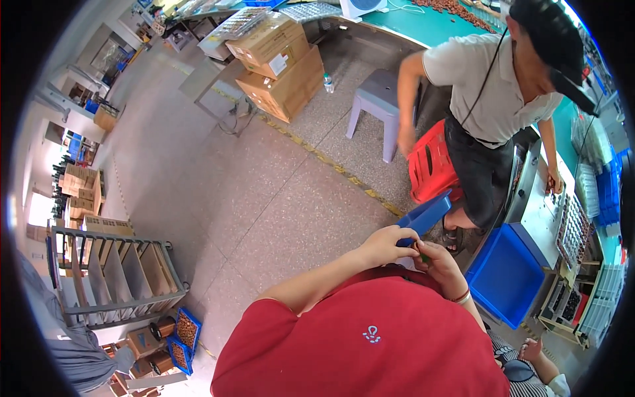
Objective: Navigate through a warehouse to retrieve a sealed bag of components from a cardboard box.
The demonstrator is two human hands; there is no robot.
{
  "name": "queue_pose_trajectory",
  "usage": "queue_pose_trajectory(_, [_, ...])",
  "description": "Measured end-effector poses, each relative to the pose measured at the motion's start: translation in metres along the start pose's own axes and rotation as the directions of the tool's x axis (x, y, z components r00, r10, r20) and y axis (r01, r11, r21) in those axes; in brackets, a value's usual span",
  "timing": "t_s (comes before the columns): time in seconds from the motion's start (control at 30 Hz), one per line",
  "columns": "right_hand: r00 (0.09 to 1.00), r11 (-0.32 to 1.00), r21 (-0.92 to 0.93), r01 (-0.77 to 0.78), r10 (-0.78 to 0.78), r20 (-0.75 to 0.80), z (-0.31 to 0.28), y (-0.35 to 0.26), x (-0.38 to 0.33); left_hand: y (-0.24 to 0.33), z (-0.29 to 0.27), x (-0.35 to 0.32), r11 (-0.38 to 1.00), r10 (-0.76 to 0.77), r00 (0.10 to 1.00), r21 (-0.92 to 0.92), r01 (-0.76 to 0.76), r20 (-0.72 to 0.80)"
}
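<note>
My left hand and my right hand meet in front of my red shirt, both with bent fingers. Between their fingertips is a small brown and dark green piece, too small and too covered to name. My right thumb and fingers pinch it, while the left fingertips close against its other side. Just beyond the hands stands a blue plastic piece, perhaps the side of a bin; its lower part is hidden by my hands.
A co-worker in a pale shirt leans over the bench at right, beside a red chair. Near them are a blue bin, a tray of small parts and a grey stool. Cartons and a metal rack stand left.
</note>
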State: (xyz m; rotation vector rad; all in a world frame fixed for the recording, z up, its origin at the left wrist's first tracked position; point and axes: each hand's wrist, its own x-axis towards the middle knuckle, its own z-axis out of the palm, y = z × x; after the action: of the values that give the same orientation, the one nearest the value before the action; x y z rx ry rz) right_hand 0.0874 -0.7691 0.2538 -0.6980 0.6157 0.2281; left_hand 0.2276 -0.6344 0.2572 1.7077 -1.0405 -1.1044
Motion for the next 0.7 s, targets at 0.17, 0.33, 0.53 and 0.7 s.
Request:
queue_pose_trajectory(0.17, [0.999,0.999,-0.035,0.01,-0.011,-0.033,0.005,0.003,-0.002,-0.01,0.003,0.0,0.998,0.049,0.999,0.042,-0.048,-0.017])
queue_pose_trajectory(0.33, [0.999,0.999,-0.043,0.03,-0.032,-0.034,0.002,0.007,-0.005,-0.013,0.006,0.003,0.99,0.122,0.992,0.077,-0.121,-0.011])
queue_pose_trajectory(0.53, [0.997,0.999,-0.004,0.046,-0.046,-0.064,0.001,0.011,-0.007,-0.016,0.01,0.005,0.983,0.176,0.984,0.061,-0.175,-0.013])
queue_pose_trajectory(0.7, [0.997,0.999,0.011,0.039,-0.039,-0.061,0.002,0.014,-0.006,-0.023,0.012,0.006,0.984,0.174,0.985,0.045,-0.174,0.01])
